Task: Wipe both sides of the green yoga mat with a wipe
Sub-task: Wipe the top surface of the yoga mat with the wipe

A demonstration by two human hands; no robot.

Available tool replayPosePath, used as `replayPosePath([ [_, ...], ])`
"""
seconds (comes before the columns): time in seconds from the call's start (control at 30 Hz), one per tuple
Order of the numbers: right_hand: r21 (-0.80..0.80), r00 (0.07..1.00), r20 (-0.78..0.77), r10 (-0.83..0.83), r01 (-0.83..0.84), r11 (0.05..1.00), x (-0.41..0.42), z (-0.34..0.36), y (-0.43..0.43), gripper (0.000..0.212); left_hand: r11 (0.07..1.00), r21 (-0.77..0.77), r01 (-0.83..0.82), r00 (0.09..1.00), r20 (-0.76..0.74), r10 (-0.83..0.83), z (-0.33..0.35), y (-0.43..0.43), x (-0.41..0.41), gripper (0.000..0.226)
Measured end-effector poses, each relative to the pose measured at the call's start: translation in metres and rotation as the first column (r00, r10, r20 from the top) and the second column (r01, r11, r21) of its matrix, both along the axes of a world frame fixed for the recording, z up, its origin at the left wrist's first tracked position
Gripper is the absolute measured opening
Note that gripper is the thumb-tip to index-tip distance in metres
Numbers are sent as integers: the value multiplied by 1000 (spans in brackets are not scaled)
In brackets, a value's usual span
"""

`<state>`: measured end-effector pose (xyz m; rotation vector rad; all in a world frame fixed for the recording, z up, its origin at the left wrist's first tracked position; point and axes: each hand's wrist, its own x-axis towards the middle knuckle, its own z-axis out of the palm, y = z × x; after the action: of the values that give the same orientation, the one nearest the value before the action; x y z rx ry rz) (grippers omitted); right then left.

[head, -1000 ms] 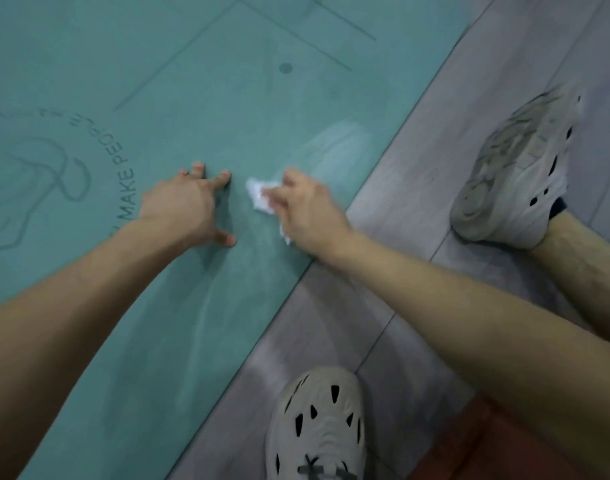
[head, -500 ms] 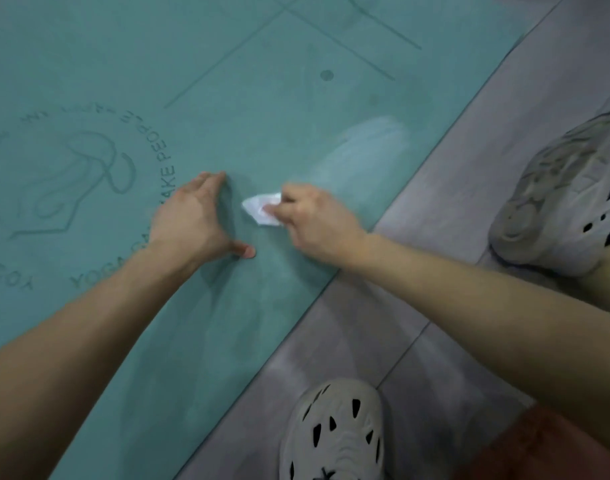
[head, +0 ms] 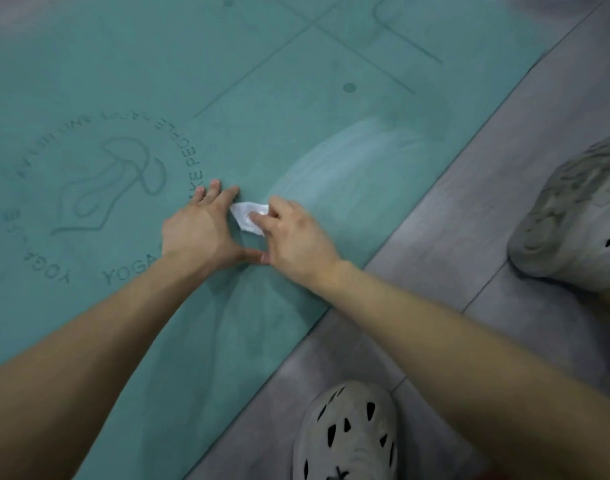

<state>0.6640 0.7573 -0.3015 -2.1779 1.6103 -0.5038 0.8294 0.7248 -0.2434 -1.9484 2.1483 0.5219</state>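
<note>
Closer to the logo now, right hand pinches the wipe; left hand lies flat, straight-fingered. Bunched wipe may skip patches of mat.

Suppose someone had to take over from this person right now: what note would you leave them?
Left hand: open, pressed flat on the green yoga mat, next to the wipe.
Right hand: pinches the crumpled white wipe against the mat.
Done: a pale wiped streak shows near the mat's right edge.
Left: the rest of this printed face, around the round logo; then flip the mat and wipe the other side, unless that was done already, which the picture cannot show.
</note>
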Motion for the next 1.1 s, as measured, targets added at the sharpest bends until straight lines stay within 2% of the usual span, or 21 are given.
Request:
replayPosePath([
  [0.07,70,998,57,27,-31,997,-1,2,4,41,999,29,13,1000,11,-13,-2,-1,2,144],
  [0.17,266,991,74,-115,91,960,-9,20,-14,44,991,128,48,998,33,-53,6,-9,5,139],
  [0.27,344,938,150,-312,246,906,-35,39,-13,32,984,176,21,1000,-27,-17,23,-12,9,114],
  [0.33,370,916,188,-354,268,890,-57,54,5,15,997,64,31,992,-123,-23,34,0,9,104],
  [0.43,423,891,291,-349,207,882,-86,92,24,5,962,-194,193,930,-276,-243,64,27,-14,88],
  [0.5,413,876,340,-342,188,891,-100,119,32,7,898,-310,312,855,-320,-408,88,43,-39,65],
  [0.57,401,857,381,-348,186,897,-109,150,38,12,861,-411,300,816,-356,-455,108,54,-58,35],
  [0.6,411,844,404,-354,178,894,-112,166,41,20,862,-447,241,807,-400,-433,115,57,-64,29],
  [0.67,467,810,451,-374,143,873,-123,195,49,49,887,-450,103,787,-508,-349,128,62,-73,27],
  [0.73,485,842,396,-367,147,862,-136,215,59,63,918,-395,42,753,-591,-289,139,67,-83,16],
  [0.8,390,910,238,-338,230,892,-150,224,69,54,932,-361,21,719,-643,-265,146,71,-96,10],
  [0.87,280,933,134,-334,287,916,-160,227,79,46,945,-326,-30,673,-706,-222,151,77,-111,12],
  [1.0,281,928,137,-346,298,912,-166,220,85,45,951,-179,-252,589,-808,4,146,81,-126,25],
  [1.1,305,941,155,-300,243,921,-155,212,84,41,912,10,-411,453,-866,214,135,89,-123,26],
])
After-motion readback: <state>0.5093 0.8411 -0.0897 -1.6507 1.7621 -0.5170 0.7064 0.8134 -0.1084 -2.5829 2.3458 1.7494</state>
